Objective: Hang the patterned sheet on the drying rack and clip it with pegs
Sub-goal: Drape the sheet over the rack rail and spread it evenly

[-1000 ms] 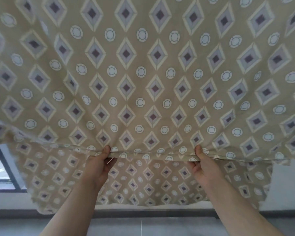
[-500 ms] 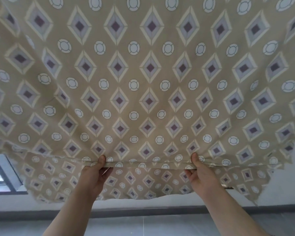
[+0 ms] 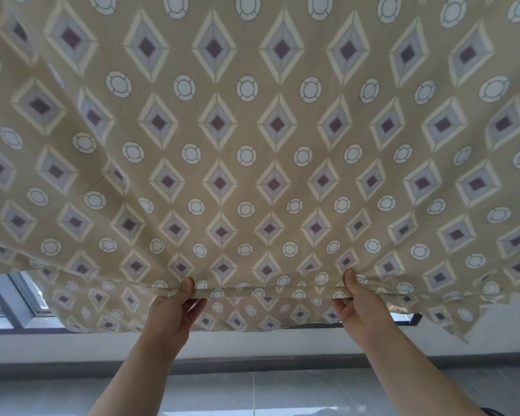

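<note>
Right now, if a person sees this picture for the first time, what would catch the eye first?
The patterned sheet, beige with diamonds and white circles, fills nearly the whole upper view. Along a fold low in the view, the left hand and the right hand each pinch the cloth, thumbs on the near side. A window shows under the sheet at the lower left.

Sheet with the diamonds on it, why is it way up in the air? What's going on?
A person is holding the patterned sheet up high with both hands. The left hand and the right hand each pinch its near folded edge, a little way apart. The cloth spreads overhead and fills most of the view. No pegs can be seen, so it is not yet clipped. A window shows below the sheet on the left.
</note>
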The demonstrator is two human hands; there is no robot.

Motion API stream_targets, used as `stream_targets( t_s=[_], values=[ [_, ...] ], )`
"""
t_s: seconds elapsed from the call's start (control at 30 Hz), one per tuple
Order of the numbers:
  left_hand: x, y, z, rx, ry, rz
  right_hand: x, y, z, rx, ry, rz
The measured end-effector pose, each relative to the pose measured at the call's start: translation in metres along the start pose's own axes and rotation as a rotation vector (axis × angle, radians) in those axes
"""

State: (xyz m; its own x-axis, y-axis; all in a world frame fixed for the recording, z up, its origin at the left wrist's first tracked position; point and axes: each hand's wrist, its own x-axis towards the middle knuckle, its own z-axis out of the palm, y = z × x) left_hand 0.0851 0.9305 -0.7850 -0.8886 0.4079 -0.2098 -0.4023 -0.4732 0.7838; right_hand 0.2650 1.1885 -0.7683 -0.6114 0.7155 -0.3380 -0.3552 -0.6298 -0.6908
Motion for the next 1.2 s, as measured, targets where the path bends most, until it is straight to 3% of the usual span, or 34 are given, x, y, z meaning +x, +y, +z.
stream_targets(
  t_s=[1.0,1.2],
  values=[
    [0.023,-0.058,-0.019,-0.015,0.056,-0.097,0.036,0.023,-0.037,-0.023,0.133,0.014],
    [0.027,-0.056,-0.018,-0.126,-0.03,-0.133,0.04,0.024,-0.029,0.006,0.135,0.055]
  ],
)
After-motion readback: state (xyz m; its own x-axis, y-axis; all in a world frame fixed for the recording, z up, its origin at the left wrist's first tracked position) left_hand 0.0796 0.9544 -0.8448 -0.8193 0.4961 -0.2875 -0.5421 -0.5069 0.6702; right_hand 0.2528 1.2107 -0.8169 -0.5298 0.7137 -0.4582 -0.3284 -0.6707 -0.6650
